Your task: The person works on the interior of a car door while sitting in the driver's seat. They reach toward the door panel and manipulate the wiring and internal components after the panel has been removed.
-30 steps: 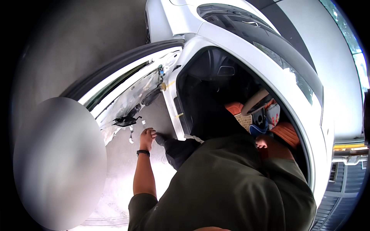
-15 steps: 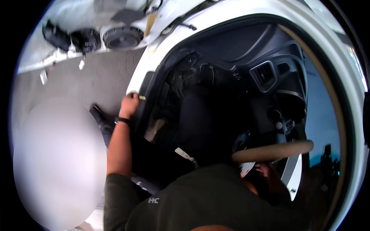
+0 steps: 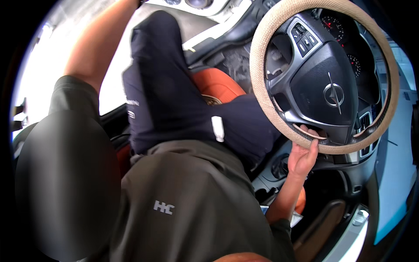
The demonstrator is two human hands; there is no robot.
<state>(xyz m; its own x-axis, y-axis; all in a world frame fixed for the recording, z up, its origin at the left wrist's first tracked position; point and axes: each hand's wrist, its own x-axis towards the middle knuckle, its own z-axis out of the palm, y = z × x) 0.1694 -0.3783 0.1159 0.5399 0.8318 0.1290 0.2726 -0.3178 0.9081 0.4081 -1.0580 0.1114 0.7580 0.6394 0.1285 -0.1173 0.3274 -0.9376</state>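
Observation:
My right hand [image 3: 302, 155] is closed round the bottom of the beige-covered steering wheel [image 3: 262, 72], its fingers showing through the gap below the dark hub [image 3: 314, 96]. My left arm [image 3: 98, 48] reaches up past the top edge of the view on the doorway side, so that hand is out of sight. I am seated, with my legs in dark trousers [image 3: 152, 87] over an orange seat [image 3: 218, 81]. Part of the open door's inner side, with a round speaker [image 3: 196, 3], shows at the top, beside the bright floor outside.
Behind the wheel are lit gauges [image 3: 332, 28]. A rubber floor mat [image 3: 238, 65] and pedals lie in the footwell. A gear lever [image 3: 279, 166] stands on the centre console under my right arm. The dark sill [image 3: 214, 41] edges the doorway.
I have moved from standing in the doorway to seated. My right hand has come up onto the wheel. My left hand has gone from the doorway's edge up out of view.

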